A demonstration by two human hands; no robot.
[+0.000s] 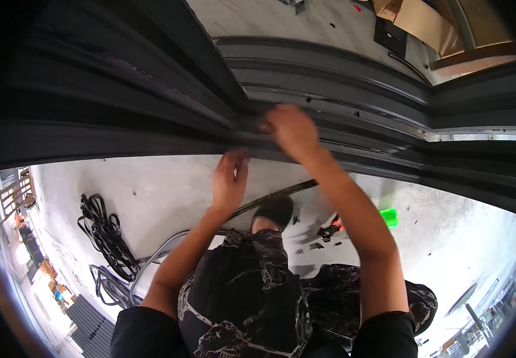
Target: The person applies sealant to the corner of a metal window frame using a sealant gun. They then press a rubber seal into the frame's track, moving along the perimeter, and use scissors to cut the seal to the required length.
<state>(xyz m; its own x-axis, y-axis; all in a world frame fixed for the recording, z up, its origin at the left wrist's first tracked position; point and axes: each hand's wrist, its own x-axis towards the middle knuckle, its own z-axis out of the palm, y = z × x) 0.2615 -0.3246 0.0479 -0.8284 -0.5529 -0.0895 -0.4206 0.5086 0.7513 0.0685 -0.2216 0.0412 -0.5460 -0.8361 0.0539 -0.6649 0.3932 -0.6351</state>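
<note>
A large dark grey ribbed metal frame [353,89] spans the view in front of me, with two lengths meeting at a corner near its middle. My left hand [229,186] is at the frame's near edge, just below that corner; a gap shows between its fingers, and nothing is seen in it. Higher and to the right, my right hand [295,131] is over the frame beside the corner. Its fingers are curled together and slightly smeared by motion. Whatever they may hold is hidden.
Coiled black strips [103,230] and a grey hose [165,244] lie on the floor at left. A bright green container [389,218] and a red-and-black tool [330,228] lie to the right of my shoe [274,212]. Cardboard [428,27] is beyond the frame.
</note>
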